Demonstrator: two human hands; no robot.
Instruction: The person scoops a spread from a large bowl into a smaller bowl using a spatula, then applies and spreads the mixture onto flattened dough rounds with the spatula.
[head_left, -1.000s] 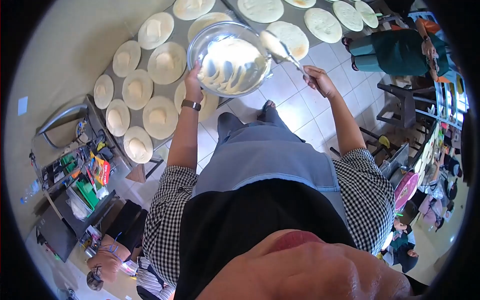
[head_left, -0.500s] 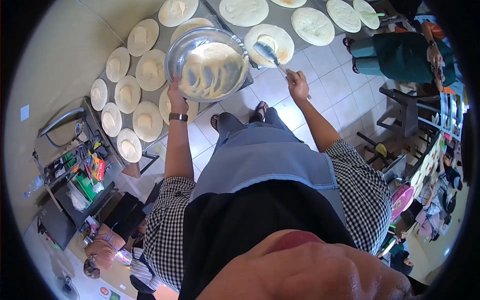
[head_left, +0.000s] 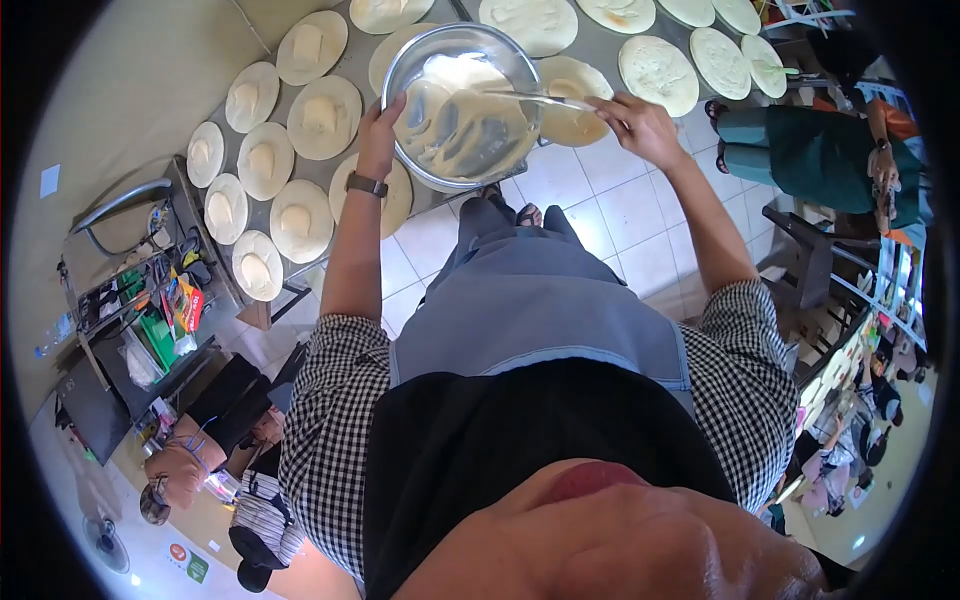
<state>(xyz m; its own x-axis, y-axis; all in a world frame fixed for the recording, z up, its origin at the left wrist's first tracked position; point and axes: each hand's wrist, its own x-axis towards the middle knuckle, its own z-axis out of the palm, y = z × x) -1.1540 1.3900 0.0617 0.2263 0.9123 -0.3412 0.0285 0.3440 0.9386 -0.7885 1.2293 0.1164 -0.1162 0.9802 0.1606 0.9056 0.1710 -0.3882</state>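
Note:
My left hand grips the left rim of a steel mixing bowl. Thick cream-coloured mixture is smeared over the bowl's inside. In my right hand is a spoon, pinched by its handle; its head lies over the bowl, edge-on, and I cannot tell whether it touches the mixture. Just right of the bowl, partly behind the spoon and hand, is a flat dough round. Left of the bowl, several rounds each carry a pale mound in the middle.
A grey table bears the rounds, with more spread ones at its right. A person in a green apron stands at right. Dark chairs are nearby. A cluttered rack stands at left, with other people behind.
The spoon has gone from over the flat round leftward to above the bowl. My left hand and the bowl appear farther right, and the whole view has shifted slightly.

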